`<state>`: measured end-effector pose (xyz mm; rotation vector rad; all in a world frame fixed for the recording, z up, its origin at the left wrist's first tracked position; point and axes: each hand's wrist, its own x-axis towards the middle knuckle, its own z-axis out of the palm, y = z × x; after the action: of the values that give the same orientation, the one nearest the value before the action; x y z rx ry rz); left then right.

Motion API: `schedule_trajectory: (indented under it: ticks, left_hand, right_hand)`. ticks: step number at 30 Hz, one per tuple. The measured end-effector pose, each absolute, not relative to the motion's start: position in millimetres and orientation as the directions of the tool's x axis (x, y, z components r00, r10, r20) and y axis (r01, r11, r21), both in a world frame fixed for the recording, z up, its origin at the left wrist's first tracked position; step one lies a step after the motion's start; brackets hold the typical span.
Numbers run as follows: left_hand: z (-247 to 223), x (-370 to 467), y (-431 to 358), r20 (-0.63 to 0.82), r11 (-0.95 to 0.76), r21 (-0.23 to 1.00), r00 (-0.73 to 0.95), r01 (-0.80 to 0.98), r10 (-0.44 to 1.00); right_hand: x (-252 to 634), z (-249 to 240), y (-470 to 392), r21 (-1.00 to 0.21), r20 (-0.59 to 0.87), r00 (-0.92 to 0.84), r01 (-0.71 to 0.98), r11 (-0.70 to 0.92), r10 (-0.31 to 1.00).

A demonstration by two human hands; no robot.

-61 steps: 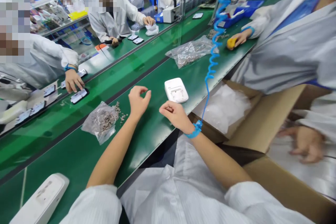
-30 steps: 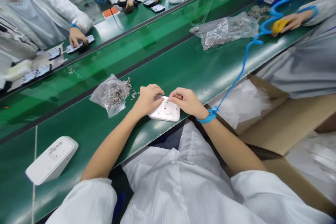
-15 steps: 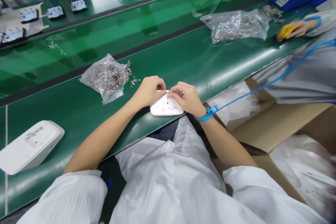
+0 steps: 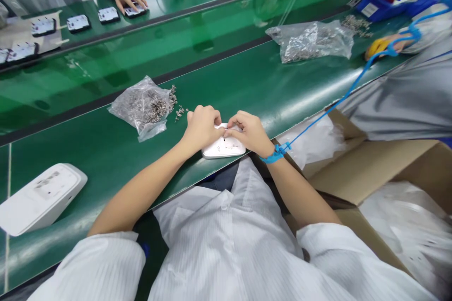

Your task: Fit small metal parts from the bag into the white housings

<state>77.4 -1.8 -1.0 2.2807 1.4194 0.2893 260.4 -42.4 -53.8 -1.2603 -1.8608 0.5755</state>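
A white plastic housing (image 4: 222, 151) with small holes and slots lies at the near edge of the green bench. My left hand (image 4: 203, 124) rests over its far left part, thumb and fingers drawn together near the middle. From the other side my right hand (image 4: 247, 130), with a blue wrist strap, pinches at the same spot. The fingertips of both hands almost meet. Whatever is between them is too small and covered to name. Left of my hands, a clear bag (image 4: 139, 101) spills small metal pieces (image 4: 181, 113) onto the bench.
Another white housing (image 4: 44, 197) lies at the left. A second bag of metal parts (image 4: 314, 42) sits farther right, near a co-worker's hand (image 4: 399, 43) with something yellow. Beside me stands an open cardboard box (image 4: 374, 169). A blue cord (image 4: 325, 113) runs from my wrist strap.
My left hand's fingers have come in closer to my right fingertips on the housing. Across the bench, a co-worker's hand has moved right onto a dark-edged part. The blue cord has shifted.
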Motion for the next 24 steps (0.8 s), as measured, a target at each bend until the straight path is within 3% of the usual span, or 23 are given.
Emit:
schedule_trajectory:
  ticks: [7,18,24]
  left_hand:
    - [3,84,-5,-0.128,-0.291,0.447,0.383,0.846,0.915]
    - [8,84,-6,-0.159,-0.249,0.492,0.367,0.834,0.916]
    - [10,86,-7,-0.186,-0.235,0.459,0.352,0.857,0.917]
  right_hand:
    - [262,-70,-70,-0.642,0.568,-0.084,0.578,0.504,0.819]
    - [265,-77,-65,-0.636,0.578,-0.151,0.532,0.558,0.802]
    - [269,-77,-63,-0.533,0.576,-0.272,0.591,0.606,0.771]
